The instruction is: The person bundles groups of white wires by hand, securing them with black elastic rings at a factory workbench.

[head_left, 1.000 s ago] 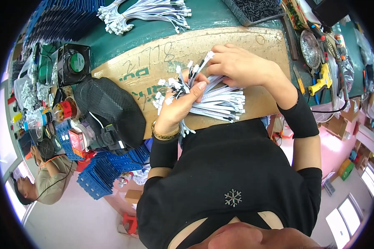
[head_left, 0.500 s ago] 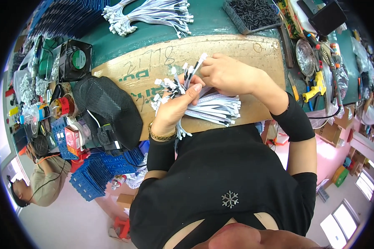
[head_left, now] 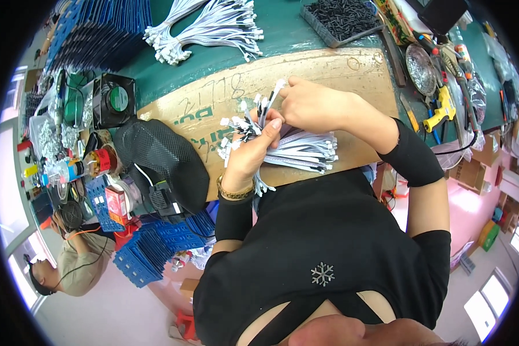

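My left hand [head_left: 252, 149] is closed around a bunch of thin white cables [head_left: 305, 151] with small white plugs at their ends. Some plugs [head_left: 236, 123] stick out beyond my thumb, and a few short black sleeves show among them. The loose ends fan out to the right under my right hand. Fingers bent, my right hand [head_left: 312, 105] pinches close beside my left fingertips, at one cable whose white plug [head_left: 280, 84] points up and away. The exact grip of the right fingertips is partly hidden. Both hands are above a brown cardboard sheet [head_left: 179, 95].
More bundled white cables [head_left: 213, 29] lie on the green table. Behind stands a tray [head_left: 323, 33] of small black sleeves. At left are a black mesh cap [head_left: 161, 155], a fan [head_left: 114, 101] and blue racks [head_left: 141, 256]; at right, a yellow glue gun [head_left: 442, 109]. Another person [head_left: 81, 262] sits far left.
The whole view has shifted, so most things appear a little farther right. Both hands keep nearly the same hold, with the right fingers moving slightly beside the plug.
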{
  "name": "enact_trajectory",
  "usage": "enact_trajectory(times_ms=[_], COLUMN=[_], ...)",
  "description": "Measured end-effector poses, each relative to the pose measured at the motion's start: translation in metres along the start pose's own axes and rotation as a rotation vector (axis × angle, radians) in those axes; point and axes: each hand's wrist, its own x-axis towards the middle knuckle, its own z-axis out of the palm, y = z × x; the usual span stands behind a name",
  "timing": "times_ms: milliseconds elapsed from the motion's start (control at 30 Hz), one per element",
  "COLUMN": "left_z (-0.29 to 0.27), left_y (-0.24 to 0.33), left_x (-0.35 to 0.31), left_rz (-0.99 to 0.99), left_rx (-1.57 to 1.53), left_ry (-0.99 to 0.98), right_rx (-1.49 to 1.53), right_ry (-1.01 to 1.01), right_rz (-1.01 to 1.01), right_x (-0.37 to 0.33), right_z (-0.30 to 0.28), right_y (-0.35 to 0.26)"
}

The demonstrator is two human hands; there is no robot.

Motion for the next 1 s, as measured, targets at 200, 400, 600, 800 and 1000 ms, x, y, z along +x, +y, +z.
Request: enact_trajectory(times_ms=[200, 400, 600, 800, 1000], left_z=[0.005, 0.007, 0.011, 0.015, 0.007], left_y=[0.0, -0.004, 0.007, 0.032, 0.008], left_x=[0.0, 0.008, 0.02, 0.046, 0.074], left_rz=[0.075, 0.154, 0.195, 0.046, 0.103], left_rx=[0.027, -0.002, 0.206, 0.568, 0.343], left_ry=[0.101, 0.113, 0.103, -0.068, -0.016], right_rx=[-0.06, -0.097, -0.165, -0.248, -0.389], right_ry=[-0.02, -0.027, 0.053, 0.089, -0.001], right_rz=[-0.012, 0.009, 0.051, 0.141, 0.144], right_x=[-0.003, 0.0, 0.0, -0.006, 0.016], right_z=[-0.014, -0.014, -0.031, -0.064, -0.075], right_y=[-0.002, -0.006, -0.005, 0.007, 0.004])
